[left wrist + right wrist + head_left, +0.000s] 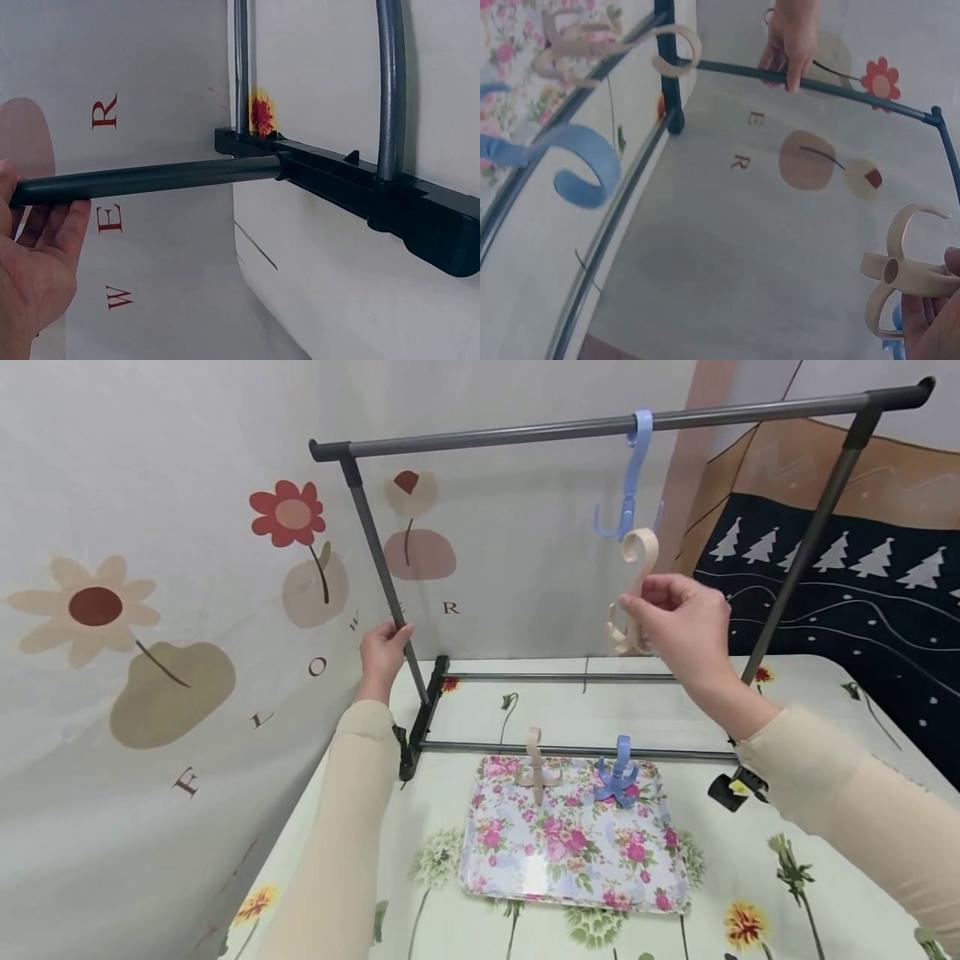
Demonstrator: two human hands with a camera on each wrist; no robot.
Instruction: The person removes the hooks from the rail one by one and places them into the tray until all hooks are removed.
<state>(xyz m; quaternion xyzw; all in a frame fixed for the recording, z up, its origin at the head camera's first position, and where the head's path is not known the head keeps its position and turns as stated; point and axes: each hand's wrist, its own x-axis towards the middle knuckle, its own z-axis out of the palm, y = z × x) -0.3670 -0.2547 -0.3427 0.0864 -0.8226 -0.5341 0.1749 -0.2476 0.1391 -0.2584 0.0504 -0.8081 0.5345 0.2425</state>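
My left hand (382, 656) holds the left upright post (375, 543) of a grey metal rack, low down above its black foot (426, 727). In the left wrist view, fingers and thumb wrap the post (165, 180). My right hand (693, 622) pinches a beige multi-prong hook (651, 556) by its stem, its curled end upward and prongs below. The right wrist view shows those prongs (919, 279) beside the fingers. Just above, a blue hook (636, 460) hangs from the rack's top bar (487, 439), its prongs close over the beige curl.
A floral tray (555, 868) lies on the flower-print tablecloth (750, 860) in front of the rack. Another beige hook (536, 768) and a blue hook (619, 777) are at the front lower bar, over the tray's far edge. A printed curtain (187, 485) stands at the left.
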